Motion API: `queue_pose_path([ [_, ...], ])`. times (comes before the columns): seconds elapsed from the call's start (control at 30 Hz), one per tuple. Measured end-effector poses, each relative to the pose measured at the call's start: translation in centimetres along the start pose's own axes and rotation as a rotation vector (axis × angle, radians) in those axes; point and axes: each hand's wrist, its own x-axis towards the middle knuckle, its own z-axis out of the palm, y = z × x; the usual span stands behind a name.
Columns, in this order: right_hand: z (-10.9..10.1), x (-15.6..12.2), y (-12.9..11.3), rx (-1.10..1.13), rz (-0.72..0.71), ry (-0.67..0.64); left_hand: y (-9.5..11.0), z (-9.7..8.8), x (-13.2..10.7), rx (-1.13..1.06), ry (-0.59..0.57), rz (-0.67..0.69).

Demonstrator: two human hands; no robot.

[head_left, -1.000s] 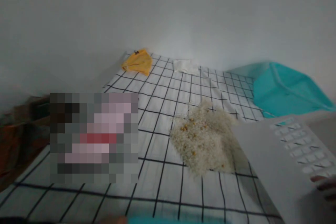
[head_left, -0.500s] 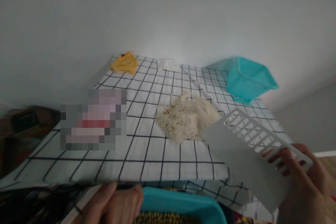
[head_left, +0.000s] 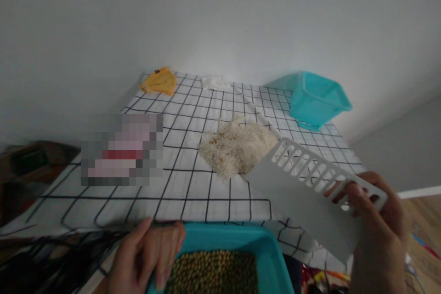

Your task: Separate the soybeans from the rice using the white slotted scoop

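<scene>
My right hand (head_left: 372, 225) grips a flat pale-grey plastic sheet (head_left: 303, 202) with a row of slots, fingers through the slots near its right end. The sheet leans over the table's front edge, and its far left corner reaches the near right side of a heap of white rice-like grains (head_left: 248, 147) dotted with a few yellow bits. At the bottom, my left hand (head_left: 151, 252) is closed over the left rim of a teal basin (head_left: 227, 232). Small round yellow-green beans (head_left: 213, 271) lie in the basin, held against the table's front edge.
A white cloth with black grid lines (head_left: 179, 188) covers the table. A teal basket (head_left: 319, 98) stands at the back right, with a yellow cloth bag (head_left: 160, 81) and a white tissue (head_left: 215, 83) along the back. A blurred-out pinkish item (head_left: 126, 147) lies at left.
The view has tilted down, showing more of the basin and beans. The slotted sheet and my right hand have shifted left, the sheet's corner now nearer the heap's front. My left hand stays at the basin.
</scene>
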Motion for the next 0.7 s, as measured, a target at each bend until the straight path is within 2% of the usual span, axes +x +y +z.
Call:
queue_pose_path([
  [0.03,-0.1,0.0,0.0,-0.008,0.001,0.005,0.1,0.1,0.1,-0.036,-0.08,-0.013],
  [0.1,-0.3,0.1,0.1,-0.032,0.005,0.013,0.3,0.2,0.2,-0.086,-0.116,0.004],
  [0.3,-0.5,0.2,0.0,-0.035,0.042,-0.035,0.4,0.5,0.1,-0.054,-0.044,0.028],
  [0.43,-0.4,0.1,-0.2,-0.041,0.033,-0.057,0.6,1.2,-0.1,-0.057,-0.039,0.031],
  [0.53,-0.3,0.1,-0.2,-0.03,0.036,-0.065,0.5,1.6,-0.4,-0.121,0.017,0.105],
  [0.63,-0.2,0.2,0.0,-0.008,0.041,-0.065,0.5,1.4,-0.6,-0.089,0.089,0.083],
  [0.7,-0.1,0.3,0.0,0.003,0.035,-0.067,0.7,1.2,-0.6,-0.026,0.093,0.039],
])
